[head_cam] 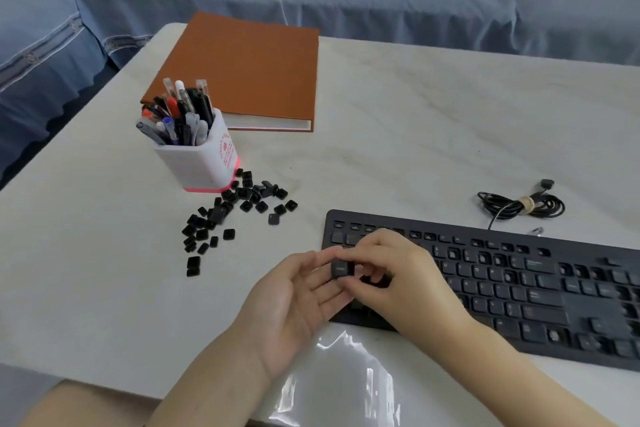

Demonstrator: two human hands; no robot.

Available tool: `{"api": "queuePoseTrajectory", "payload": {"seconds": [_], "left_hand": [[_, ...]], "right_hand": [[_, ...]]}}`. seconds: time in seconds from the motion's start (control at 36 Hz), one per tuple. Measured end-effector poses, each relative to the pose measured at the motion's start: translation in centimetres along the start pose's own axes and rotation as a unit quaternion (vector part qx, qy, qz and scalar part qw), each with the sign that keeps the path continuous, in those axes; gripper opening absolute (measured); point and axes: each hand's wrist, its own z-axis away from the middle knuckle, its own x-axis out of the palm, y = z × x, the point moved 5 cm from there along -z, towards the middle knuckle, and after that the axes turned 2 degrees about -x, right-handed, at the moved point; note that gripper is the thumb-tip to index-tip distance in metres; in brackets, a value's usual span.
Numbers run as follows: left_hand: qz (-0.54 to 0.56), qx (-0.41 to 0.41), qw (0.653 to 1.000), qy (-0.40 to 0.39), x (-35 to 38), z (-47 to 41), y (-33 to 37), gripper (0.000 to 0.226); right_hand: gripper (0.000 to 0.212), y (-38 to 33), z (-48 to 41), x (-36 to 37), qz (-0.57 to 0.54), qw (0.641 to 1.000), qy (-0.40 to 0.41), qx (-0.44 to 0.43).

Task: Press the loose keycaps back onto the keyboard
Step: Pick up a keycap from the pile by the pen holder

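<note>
Now, the danger here is alignment. The right hand (398, 274) pinches a wide keycap (341, 269) between curled finger and thumb, just above the left end of the black keyboard (519, 288). A wide cap like that looks likely to seat crooked if it goes down tilted. One end may click home while the other rides up, and a hard push on a skewed cap could bend its clips. The hands also cover the very slot it seems bound for, so this view cannot show whether it hangs over the right gap. A wrong row would mean prying it out again. A slip is the other worry. The cap is small, held only at its edges, and if it pops free it could skitter across the white table (415, 132) or off the near edge.

As for the grip, the cap sits at the tips of the right hand's fingers, not deep in the hand. Its top face is turned towards the camera, with a faint legend too blurred to read. The left hand (294, 291) lies palm open beside it, fingers straight, their tips touching the cap's left side as a steadying guide rather than a hold. The other loose keycaps (228, 215) lie scattered well to the left, by the foot of the white pen holder (197, 156), so plenty of the job lies ahead.
</note>
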Motion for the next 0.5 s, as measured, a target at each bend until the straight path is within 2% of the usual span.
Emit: {"api": "queuePoseTrajectory", "payload": {"seconds": [0.08,0.28,0.33,0.39,0.5], "left_hand": [[0.009,-0.008,1.0,-0.013,1.2,-0.2,-0.9,0.037],[-0.015,-0.005,1.0,-0.017,3.4,-0.3,-2.4,0.047],[-0.022,-0.002,1.0,-0.013,4.0,-0.6,-2.7,0.034],[-0.062,-0.005,0.998,0.012,4.3,-1.1,-3.3,0.02],[-0.221,-0.002,0.975,0.03,5.3,-2.0,-4.6,0.018]], "right_hand": [[0.065,0.2,0.9,-1.1,0.006,1.0,0.013,0.005],[0.042,1.2,2.8,-3.8,-0.021,0.998,0.04,0.054],[0.043,1.6,3.4,-4.5,-0.039,0.995,0.046,0.076],[0.046,2.2,4.1,-5.2,-0.048,0.993,0.058,0.096],[0.045,3.8,5.7,-6.1,-0.056,0.986,0.064,0.142]]}}
